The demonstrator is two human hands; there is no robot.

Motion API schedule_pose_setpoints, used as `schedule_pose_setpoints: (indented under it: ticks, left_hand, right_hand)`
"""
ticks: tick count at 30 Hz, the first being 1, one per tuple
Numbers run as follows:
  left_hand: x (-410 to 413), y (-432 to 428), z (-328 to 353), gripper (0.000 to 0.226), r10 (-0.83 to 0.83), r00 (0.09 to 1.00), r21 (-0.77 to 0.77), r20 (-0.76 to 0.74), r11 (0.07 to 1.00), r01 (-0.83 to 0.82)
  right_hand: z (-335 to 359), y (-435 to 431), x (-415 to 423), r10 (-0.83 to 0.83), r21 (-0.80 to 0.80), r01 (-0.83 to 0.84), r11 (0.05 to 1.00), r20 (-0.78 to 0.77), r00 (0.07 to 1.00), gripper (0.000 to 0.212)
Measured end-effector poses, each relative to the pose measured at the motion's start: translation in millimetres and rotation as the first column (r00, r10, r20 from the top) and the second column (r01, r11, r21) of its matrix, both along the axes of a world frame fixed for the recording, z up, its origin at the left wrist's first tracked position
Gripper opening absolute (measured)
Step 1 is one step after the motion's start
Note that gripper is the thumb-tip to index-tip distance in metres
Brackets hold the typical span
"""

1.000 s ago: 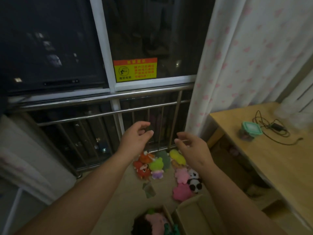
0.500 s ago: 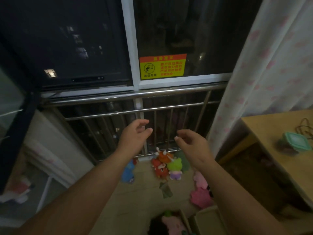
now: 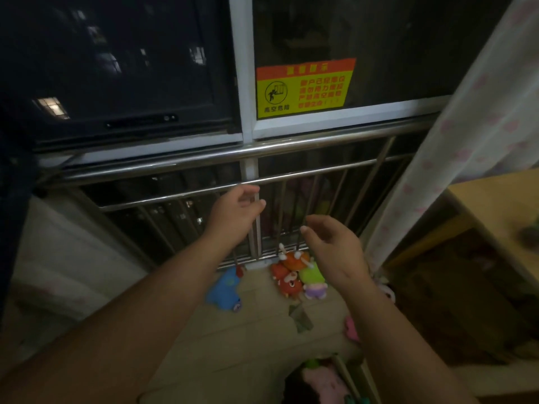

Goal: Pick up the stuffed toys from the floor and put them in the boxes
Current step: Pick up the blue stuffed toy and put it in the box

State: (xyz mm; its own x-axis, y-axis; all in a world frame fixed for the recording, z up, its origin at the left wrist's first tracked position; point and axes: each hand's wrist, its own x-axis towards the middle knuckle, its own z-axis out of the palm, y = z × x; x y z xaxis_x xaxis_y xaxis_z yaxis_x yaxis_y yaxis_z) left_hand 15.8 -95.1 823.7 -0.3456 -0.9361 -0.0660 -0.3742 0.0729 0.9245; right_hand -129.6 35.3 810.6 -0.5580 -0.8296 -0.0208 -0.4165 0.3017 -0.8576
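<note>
Stuffed toys lie on the floor by the window railing: a blue toy [image 3: 226,290], a red toy [image 3: 287,282], an orange one [image 3: 294,259] behind it, a green and purple toy [image 3: 313,282], and a pink toy [image 3: 351,329] partly hidden by my right arm. A cardboard box [image 3: 339,371] at the bottom edge holds a pink toy [image 3: 323,383] and a dark one. My left hand [image 3: 237,212] and my right hand [image 3: 332,246] are held out in the air above the toys, fingers loosely curled, holding nothing.
A steel railing [image 3: 233,153] runs along a dark window with a yellow warning sticker [image 3: 304,87]. A patterned curtain [image 3: 455,135] hangs on the right, next to a wooden table [image 3: 501,205]. A small dark scrap [image 3: 300,316] lies on the floor.
The view has swung left: the table slid toward the right edge and the blue toy came into sight. Both hands stayed raised and empty.
</note>
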Motion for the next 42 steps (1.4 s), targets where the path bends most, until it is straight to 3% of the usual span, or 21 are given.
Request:
schedule_pose_setpoints:
  ticks: [15, 24, 30, 35, 42]
  left_hand:
    - [26, -81, -37, 0.028, 0.180, 0.981, 0.009, 0.069, 0.983, -0.181]
    - [35, -132, -129, 0.029, 0.232, 0.961, 0.069, 0.150, 0.967, -0.245]
    - [58, -165, -268, 0.028, 0.230, 0.957, 0.155, 0.177, 0.954, -0.258]
    - [85, -177, -428, 0.031, 0.083, 0.955, 0.219, 0.284, 0.964, -0.149]
    - [133, -188, -651, 0.029, 0.105, 0.929, 0.279, 0.354, 0.937, -0.212]
  right_hand:
    - [-50, -136, 10, 0.200, 0.011, -0.203, 0.979, 0.113, 0.973, 0.030]
    - [-140, -206, 12, 0.299, 0.115, -0.318, 0.941, 0.155, 0.941, 0.027]
    - [-265, -241, 23, 0.262, 0.184, -0.294, 0.938, 0.179, 0.948, 0.019]
    - [-420, -246, 49, 0.261, 0.293, -0.297, 0.909, 0.158, 0.952, 0.004]
    - [-660, -255, 102, 0.245, 0.405, -0.314, 0.859, 0.214, 0.946, 0.030]
